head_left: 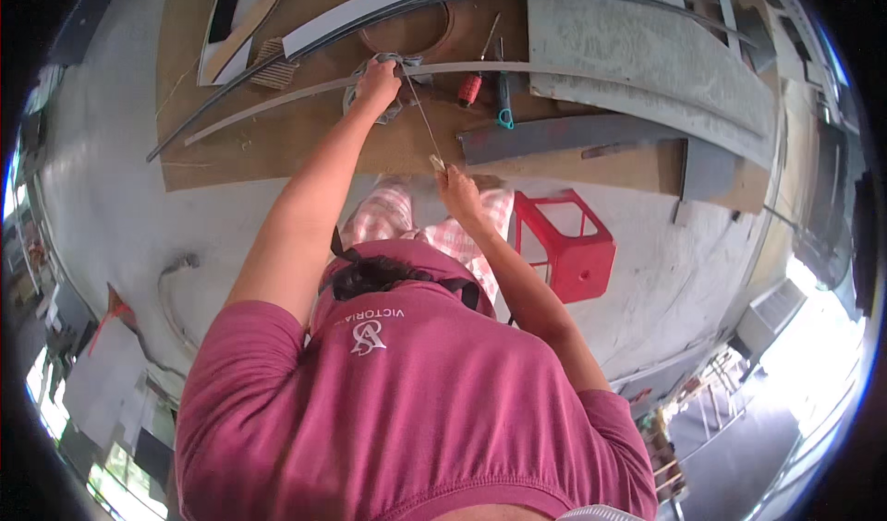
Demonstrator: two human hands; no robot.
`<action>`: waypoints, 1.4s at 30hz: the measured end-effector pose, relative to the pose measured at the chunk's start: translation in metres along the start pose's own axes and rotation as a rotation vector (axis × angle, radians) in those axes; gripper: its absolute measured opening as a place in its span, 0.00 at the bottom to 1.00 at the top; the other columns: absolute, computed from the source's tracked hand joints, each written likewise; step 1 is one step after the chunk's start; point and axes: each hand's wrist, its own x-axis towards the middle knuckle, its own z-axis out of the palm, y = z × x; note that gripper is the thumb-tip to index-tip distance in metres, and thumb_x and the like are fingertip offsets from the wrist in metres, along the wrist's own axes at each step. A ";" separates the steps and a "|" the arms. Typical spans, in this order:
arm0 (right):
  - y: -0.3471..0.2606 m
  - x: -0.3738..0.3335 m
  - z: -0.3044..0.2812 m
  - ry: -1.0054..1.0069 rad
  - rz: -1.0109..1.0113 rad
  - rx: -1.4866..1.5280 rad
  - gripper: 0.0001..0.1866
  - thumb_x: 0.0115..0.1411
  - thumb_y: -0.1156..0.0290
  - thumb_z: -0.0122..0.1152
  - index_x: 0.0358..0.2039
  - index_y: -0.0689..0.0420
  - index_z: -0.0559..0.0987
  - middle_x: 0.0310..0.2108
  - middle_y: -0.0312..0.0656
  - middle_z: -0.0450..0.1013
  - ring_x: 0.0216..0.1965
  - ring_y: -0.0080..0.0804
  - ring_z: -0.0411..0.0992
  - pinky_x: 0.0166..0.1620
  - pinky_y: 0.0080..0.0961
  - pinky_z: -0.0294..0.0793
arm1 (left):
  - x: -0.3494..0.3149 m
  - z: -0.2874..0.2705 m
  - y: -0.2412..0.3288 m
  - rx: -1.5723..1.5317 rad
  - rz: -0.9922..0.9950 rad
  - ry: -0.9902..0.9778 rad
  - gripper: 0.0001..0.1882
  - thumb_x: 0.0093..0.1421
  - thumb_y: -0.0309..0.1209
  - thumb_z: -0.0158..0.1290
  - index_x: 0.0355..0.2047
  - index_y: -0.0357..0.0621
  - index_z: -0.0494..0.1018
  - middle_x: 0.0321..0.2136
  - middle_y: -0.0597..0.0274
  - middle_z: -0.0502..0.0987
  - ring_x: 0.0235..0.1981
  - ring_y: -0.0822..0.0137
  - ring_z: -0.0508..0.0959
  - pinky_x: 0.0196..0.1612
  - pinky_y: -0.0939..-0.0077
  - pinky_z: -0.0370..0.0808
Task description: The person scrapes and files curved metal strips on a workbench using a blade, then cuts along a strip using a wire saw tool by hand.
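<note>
While the left hand (378, 83) clutches a grey cloth (390, 112), the right hand (458, 194) grips a small pale piece (437, 163)

I'm clutching a grey cloth (390, 112), its crumpled folds showing on both sides of a long, pale strip (268, 108). The strip is running crosswise before me, narrow and bowed, reaching well past the cloth. A thin, straight line (423, 113), cord or rod I'm not making out, is slanting toward me, its pale end piece (437, 163) sitting where I'm gripping.
</note>
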 end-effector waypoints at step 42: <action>-0.054 0.005 0.054 0.110 0.162 0.191 0.17 0.58 0.62 0.39 0.32 0.66 0.67 0.26 0.63 0.68 0.31 0.60 0.67 0.33 0.50 0.64 | -0.004 -0.029 0.014 0.387 0.297 -0.048 0.10 0.51 0.27 0.44 0.29 0.39 0.74 0.34 0.55 0.72 0.42 0.57 0.71 0.39 0.66 0.73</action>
